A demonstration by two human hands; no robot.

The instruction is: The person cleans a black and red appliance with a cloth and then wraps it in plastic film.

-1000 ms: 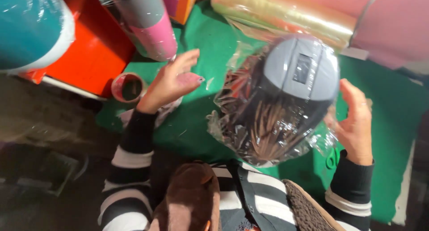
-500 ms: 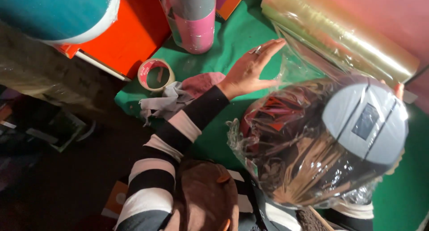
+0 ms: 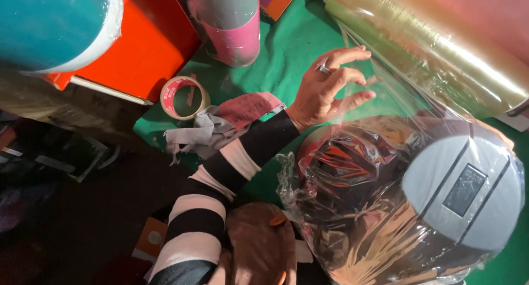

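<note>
My left hand [image 3: 330,84], in a black-and-white striped sleeve with a ring on one finger, reaches over the green table cover [image 3: 286,48]. Its fingers are spread against a clear sheet of stretch film [image 3: 386,98] that runs from a big film roll [image 3: 430,42] at the upper right. Close in front of me, at the lower right, is a round appliance [image 3: 386,208] with a grey lid [image 3: 468,191], wrapped in crinkled clear film. The sheet leads down onto it. My right hand is out of sight.
A roll of red-printed tape [image 3: 184,98] and grey and pink rags [image 3: 220,125] lie left of my forearm. A pink-and-grey wrapped cylinder [image 3: 231,26], an orange box [image 3: 138,48] and a teal roll [image 3: 55,26] stand at the back left. The floor at left is dark.
My view has swung left and closer. My left hand moved from near the tape roll up to the film sheet by the big roll. My right hand, seen earlier beside the wrapped appliance, has dropped out of view.
</note>
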